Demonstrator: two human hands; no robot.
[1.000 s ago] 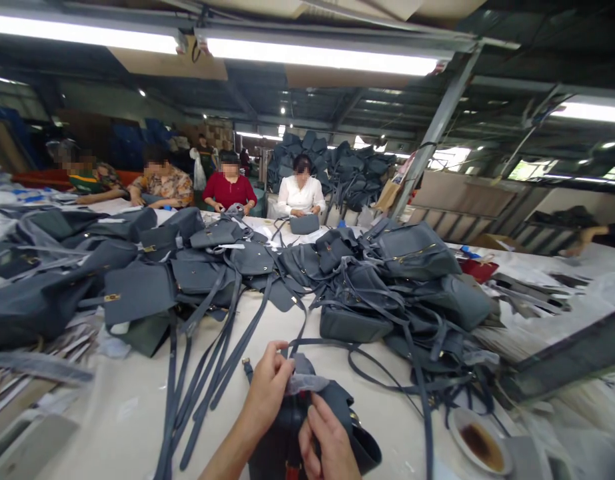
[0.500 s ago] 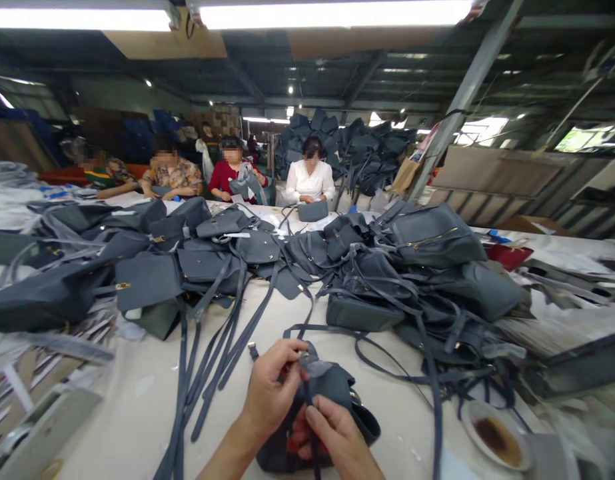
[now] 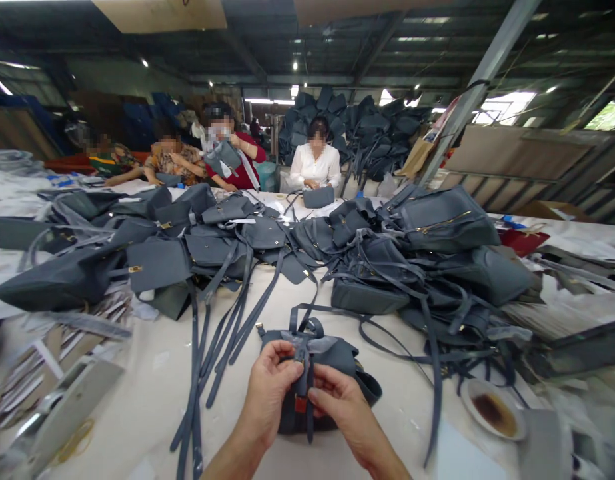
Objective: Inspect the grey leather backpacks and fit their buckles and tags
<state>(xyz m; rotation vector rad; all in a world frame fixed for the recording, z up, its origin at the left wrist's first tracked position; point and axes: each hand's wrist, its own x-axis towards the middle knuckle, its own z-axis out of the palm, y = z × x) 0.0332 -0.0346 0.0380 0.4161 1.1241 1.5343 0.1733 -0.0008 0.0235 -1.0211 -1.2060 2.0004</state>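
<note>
A small blue-grey handbag lies on the pale table right in front of me. My left hand pinches the bag's flap and strap near its top. From the right, my right hand grips the narrow strap that runs down the bag's front, thumb on it. Both hands are closed on the bag. A red-brown bit shows between my hands at the strap.
Heaps of the same blue-grey bags and long loose straps fill the table's middle. A saucer with brown liquid sits at the right. Papers and a metal tool lie left. Several people work at the far end.
The camera has tilted down. My hands have brought the bag flatter onto the table and now pinch its front strap from both sides. A far person has lifted a bag.
</note>
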